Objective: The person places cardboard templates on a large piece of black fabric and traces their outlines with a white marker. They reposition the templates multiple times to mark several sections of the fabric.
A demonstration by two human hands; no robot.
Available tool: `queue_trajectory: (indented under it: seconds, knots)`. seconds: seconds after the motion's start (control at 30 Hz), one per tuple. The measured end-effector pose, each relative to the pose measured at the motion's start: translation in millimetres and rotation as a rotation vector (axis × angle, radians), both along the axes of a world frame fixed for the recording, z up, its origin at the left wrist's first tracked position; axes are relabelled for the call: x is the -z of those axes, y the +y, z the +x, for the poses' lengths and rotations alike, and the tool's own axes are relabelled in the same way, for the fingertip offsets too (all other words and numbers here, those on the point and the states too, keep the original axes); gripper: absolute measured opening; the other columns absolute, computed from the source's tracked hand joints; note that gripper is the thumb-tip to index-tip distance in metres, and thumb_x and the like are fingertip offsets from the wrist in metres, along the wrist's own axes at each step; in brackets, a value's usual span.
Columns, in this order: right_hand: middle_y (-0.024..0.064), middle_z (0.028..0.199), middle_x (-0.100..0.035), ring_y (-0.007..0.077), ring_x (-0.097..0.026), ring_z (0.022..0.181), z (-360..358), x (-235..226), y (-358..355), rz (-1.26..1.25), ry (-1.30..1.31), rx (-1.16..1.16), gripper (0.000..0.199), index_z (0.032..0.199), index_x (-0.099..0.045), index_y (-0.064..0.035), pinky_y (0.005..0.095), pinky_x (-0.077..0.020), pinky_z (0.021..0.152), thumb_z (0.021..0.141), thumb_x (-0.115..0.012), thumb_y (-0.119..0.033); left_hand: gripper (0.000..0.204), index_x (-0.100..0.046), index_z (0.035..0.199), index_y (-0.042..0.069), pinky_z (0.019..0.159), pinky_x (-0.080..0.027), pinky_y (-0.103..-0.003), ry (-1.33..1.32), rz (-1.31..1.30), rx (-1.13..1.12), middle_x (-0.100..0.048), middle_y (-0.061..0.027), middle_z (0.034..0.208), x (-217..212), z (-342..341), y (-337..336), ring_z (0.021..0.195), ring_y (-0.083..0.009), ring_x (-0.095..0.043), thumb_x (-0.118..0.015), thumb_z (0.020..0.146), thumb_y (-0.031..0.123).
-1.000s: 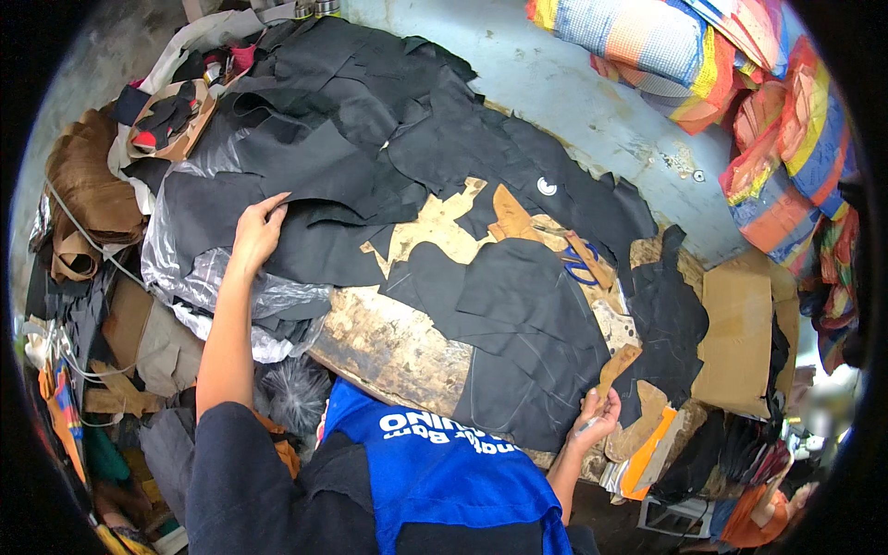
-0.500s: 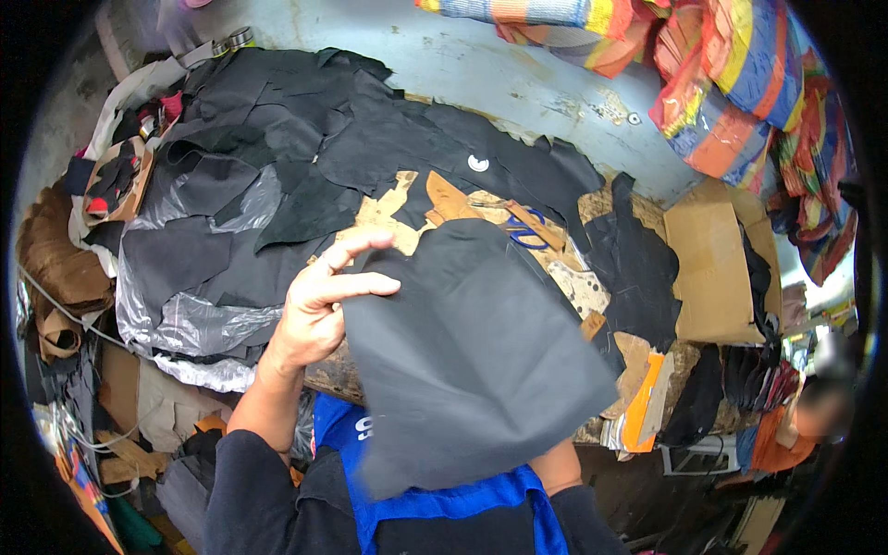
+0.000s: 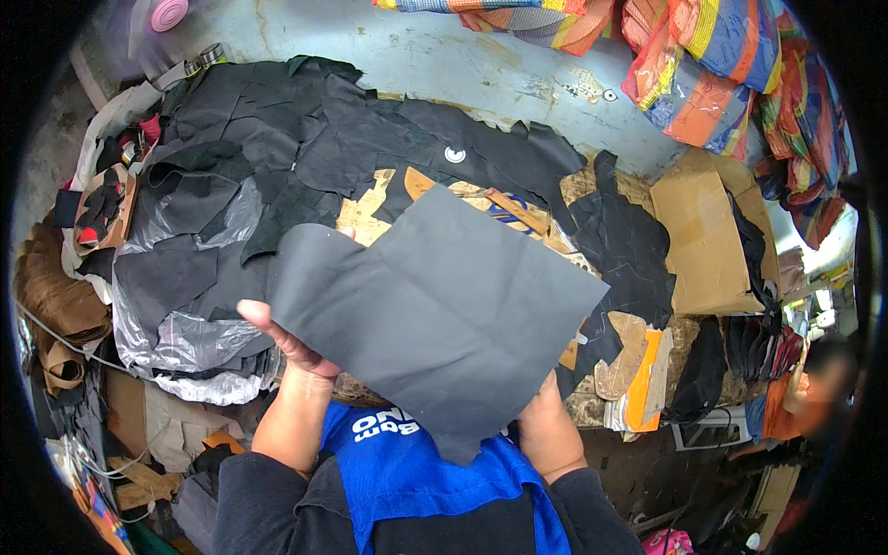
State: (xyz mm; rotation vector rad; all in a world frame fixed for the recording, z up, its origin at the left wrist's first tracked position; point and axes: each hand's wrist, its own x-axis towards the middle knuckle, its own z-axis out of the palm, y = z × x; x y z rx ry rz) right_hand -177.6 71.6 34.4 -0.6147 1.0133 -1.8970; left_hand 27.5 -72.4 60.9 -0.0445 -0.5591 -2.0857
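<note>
A black leather-like sheet (image 3: 444, 305) is spread in front of my chest, above the near edge of the worktable. My left hand (image 3: 301, 351) holds it from beneath at the left side; the thumb sticks out past the edge, a fingertip shows over the far edge, and the other fingers are hidden. From the lower right my right hand (image 3: 548, 407) reaches under the sheet and bears it up, its fingers covered. Just beyond the sheet lie blue-handled scissors (image 3: 504, 213), partly hidden, and a brown pointed template (image 3: 418, 182).
Black leather pieces (image 3: 388, 139) cover much of the worktable, with a clear plastic bag (image 3: 203, 338) around some at left. A cardboard box (image 3: 708, 240) stands at right, near an orange-edged stack (image 3: 645, 379). Striped woven sacks (image 3: 731, 55) hang above; another person (image 3: 814, 398) is at far right.
The sheet has turned and now lies flatter, its left part over my left hand. That hand has moved from the sheet's upper left edge to underneath. The view has shifted slightly.
</note>
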Motion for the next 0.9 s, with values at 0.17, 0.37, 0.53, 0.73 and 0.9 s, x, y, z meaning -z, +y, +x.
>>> queue_trajectory:
  seconds: [0.17,0.37,0.53,0.73,0.9]
  knots:
    - [0.0116,0.130,-0.047,0.0244,-0.047,0.118,-9.0,-11.7,-2.5,-0.042,0.012,0.010,0.083,0.133,-0.039,-0.0030,0.0399,-0.0375,0.101,0.079,-0.050,-0.065,0.107,-0.030,0.140,0.003,0.107,-0.029,-0.048,-0.399,-0.223,0.070,-0.033,-0.0168,0.144,4.0,20.8,-2.7,0.133,-0.0322,-0.031,-0.044,0.069,0.082]
    - [0.0112,0.130,-0.048,0.0234,-0.047,0.118,-15.4,-23.7,1.4,-0.077,0.025,0.023,0.082,0.132,-0.040,-0.0031,0.0390,-0.0372,0.101,0.081,-0.044,-0.067,0.119,-0.032,0.140,0.003,0.108,-0.024,-0.052,0.128,-0.237,0.212,-0.031,-0.0168,0.145,9.6,15.3,-4.8,0.133,-0.0335,-0.029,-0.046,0.058,0.088]
    - [0.0110,0.130,-0.048,0.0226,-0.047,0.118,-18.4,-32.5,2.9,-0.097,0.026,0.078,0.082,0.132,-0.041,-0.0033,0.0383,-0.0370,0.101,0.083,-0.040,-0.069,0.090,-0.034,0.137,0.000,0.109,-0.023,-0.053,-0.161,-0.197,0.218,-0.030,-0.0213,0.144,17.9,29.9,7.5,0.133,-0.0383,-0.027,-0.069,0.072,0.050]
    - [0.0106,0.128,-0.050,0.0207,-0.049,0.114,-30.7,-43.8,-2.9,-0.256,-0.340,-0.157,0.078,0.131,-0.043,-0.0043,0.0365,-0.0383,0.100,0.088,-0.032,-0.068,0.058,-0.025,0.139,-0.003,0.098,-0.035,-0.061,0.013,0.012,0.436,-0.031,-0.0254,0.142,30.7,33.8,14.9,0.128,-0.0429,-0.035,-0.050,0.090,0.017]
    - [0.0102,0.123,-0.054,0.0170,-0.057,0.099,-51.9,-13.1,-8.4,0.134,-0.182,-0.070,0.070,0.130,-0.044,-0.0043,0.0301,-0.0472,0.086,0.089,-0.041,-0.061,0.046,-0.036,0.133,-0.002,0.096,-0.036,-0.062,-0.480,0.365,0.300,-0.045,-0.0241,0.132,54.9,35.2,24.0,0.124,-0.0388,-0.043,-0.045,0.095,0.023]
